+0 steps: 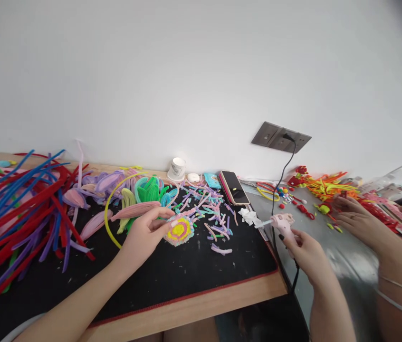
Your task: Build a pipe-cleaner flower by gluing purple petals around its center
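Fingers of my left hand (147, 228) pinch the edge of a round fuzzy disc (179, 231), ringed in yellow, pink and pale blue, over the black mat (201, 275). A pink pipe-cleaner petal (135, 210) lies just behind that hand. On the right, my right hand (306, 251) is wrapped around the handle of a pale pink hot glue gun (282, 225). Its nozzle points left, close to some crumpled white tissue (250, 217). Cut pipe-cleaner pieces (211, 209) are scattered behind and right of the disc.
Red, blue and purple pipe cleaners (26, 209) heap up at left. A paper cup (177, 169), earphone case (193, 177) and phone (234, 187) stand along the back. A black cord (283, 168) runs from the wall socket (281, 137). Another person's hand (358, 218) works at right.
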### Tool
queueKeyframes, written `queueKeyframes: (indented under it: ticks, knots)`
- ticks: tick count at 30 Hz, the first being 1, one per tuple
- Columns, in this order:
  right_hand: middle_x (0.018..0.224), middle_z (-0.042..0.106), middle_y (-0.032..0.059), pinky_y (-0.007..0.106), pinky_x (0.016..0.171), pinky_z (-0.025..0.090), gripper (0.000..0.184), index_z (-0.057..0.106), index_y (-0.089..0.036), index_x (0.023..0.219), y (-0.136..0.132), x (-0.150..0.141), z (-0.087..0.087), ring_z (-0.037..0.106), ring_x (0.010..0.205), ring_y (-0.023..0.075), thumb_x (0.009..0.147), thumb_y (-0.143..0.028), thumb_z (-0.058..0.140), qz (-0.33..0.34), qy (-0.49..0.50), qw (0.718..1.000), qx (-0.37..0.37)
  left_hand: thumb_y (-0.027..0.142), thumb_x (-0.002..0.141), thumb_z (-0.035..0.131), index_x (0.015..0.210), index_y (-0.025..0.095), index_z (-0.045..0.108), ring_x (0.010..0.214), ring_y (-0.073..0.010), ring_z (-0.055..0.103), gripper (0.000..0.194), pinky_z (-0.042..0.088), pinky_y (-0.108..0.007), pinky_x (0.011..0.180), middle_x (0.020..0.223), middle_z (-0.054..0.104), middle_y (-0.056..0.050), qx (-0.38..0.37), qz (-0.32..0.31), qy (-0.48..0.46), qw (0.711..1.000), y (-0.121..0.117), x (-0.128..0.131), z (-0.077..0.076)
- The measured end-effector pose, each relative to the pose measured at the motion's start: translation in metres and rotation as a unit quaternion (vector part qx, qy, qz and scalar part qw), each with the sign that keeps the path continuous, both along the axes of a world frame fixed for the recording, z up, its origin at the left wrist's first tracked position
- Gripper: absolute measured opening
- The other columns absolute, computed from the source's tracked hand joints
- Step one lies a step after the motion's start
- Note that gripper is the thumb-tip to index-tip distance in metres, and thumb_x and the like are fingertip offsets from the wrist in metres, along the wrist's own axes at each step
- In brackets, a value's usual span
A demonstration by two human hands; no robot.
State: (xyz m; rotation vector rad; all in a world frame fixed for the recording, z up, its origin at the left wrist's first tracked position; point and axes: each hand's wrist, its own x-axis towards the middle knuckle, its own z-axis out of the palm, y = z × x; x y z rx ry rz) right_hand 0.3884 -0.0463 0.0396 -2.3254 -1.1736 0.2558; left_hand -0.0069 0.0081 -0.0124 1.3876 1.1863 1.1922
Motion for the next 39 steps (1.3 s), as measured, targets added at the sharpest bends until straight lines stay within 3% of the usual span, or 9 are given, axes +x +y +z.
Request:
queueKeyframes:
  ticks: [4,8,11,15,19,26,39]
  knots:
    - [0.088,0.069,0.0142,0.031,0.056,0.049,0.061,0.062,-0.013,0.109,-0.017,-0.025,0.023,0.064,0.069,0.0245,0.057,-0.045,0.069,0.072,0.216,0.968,0.107,0.034,0.071,0.066,0.088,0.020,0.063,0.075,-0.0210,0.067,0.021,0.055,-0.029,0.062,0.091,0.068,-0.004,0.002,0.002,0.012,1.000,-0.002,0.001,0.003]
    - [0.079,0.065,0.0093,0.029,0.052,0.046,0.039,0.064,-0.021,0.092,-0.018,-0.062,0.032,0.058,0.063,0.0196,0.063,-0.045,0.073,0.141,0.333,0.922,0.142,0.033,0.071,0.065,0.089,0.020,0.064,0.072,-0.0200,0.066,0.022,0.054,-0.028,0.060,0.091,0.068,-0.004,0.002,0.010,0.019,1.000,-0.003,0.001,0.005]
    - [0.056,0.046,-0.0029,0.023,0.042,0.036,0.028,0.056,-0.021,0.075,-0.010,-0.093,0.025,0.040,0.045,0.0106,0.070,-0.045,0.070,0.172,0.411,0.884,0.142,0.034,0.071,0.066,0.090,0.019,0.064,0.077,-0.0214,0.068,0.024,0.055,-0.029,0.061,0.094,0.069,-0.006,0.006,0.020,0.007,1.000,-0.002,0.000,0.004]
    - [0.054,0.038,-0.0065,0.022,0.042,0.033,0.041,0.046,-0.020,0.067,-0.002,-0.132,0.013,0.032,0.043,0.0070,0.072,-0.054,0.067,0.253,0.470,0.844,0.050,0.036,0.072,0.066,0.088,0.018,0.064,0.080,-0.0219,0.068,0.024,0.056,-0.030,0.064,0.098,0.069,-0.006,0.023,0.036,-0.002,0.999,-0.001,0.000,0.004]
    - [0.052,0.036,-0.0081,0.021,0.041,0.031,0.045,0.053,-0.016,0.081,-0.001,-0.161,0.009,0.029,0.041,0.0055,0.075,-0.060,0.062,0.314,0.467,0.826,-0.029,0.036,0.072,0.066,0.086,0.017,0.065,0.081,-0.0220,0.069,0.023,0.058,-0.031,0.068,0.092,0.071,-0.006,0.036,0.046,-0.015,0.998,-0.001,0.000,0.006]
    - [0.056,0.037,-0.0082,0.019,0.039,0.031,0.043,0.054,-0.015,0.086,0.001,-0.178,0.010,0.028,0.040,0.0032,0.079,-0.057,0.059,0.319,0.504,0.802,-0.035,0.028,0.072,0.067,0.083,0.019,0.066,0.078,-0.0196,0.070,0.015,0.058,-0.027,0.070,0.086,0.073,-0.004,0.045,0.050,-0.007,0.998,-0.003,0.002,0.008]
    - [0.053,0.034,-0.0086,0.018,0.037,0.030,0.041,0.049,-0.016,0.072,0.004,-0.185,0.012,0.028,0.039,0.0030,0.079,-0.055,0.058,0.312,0.493,0.811,-0.033,0.027,0.072,0.068,0.084,0.018,0.066,0.080,-0.0205,0.070,0.016,0.058,-0.028,0.072,0.087,0.072,-0.004,0.040,0.038,-0.026,0.998,-0.002,0.002,0.005]
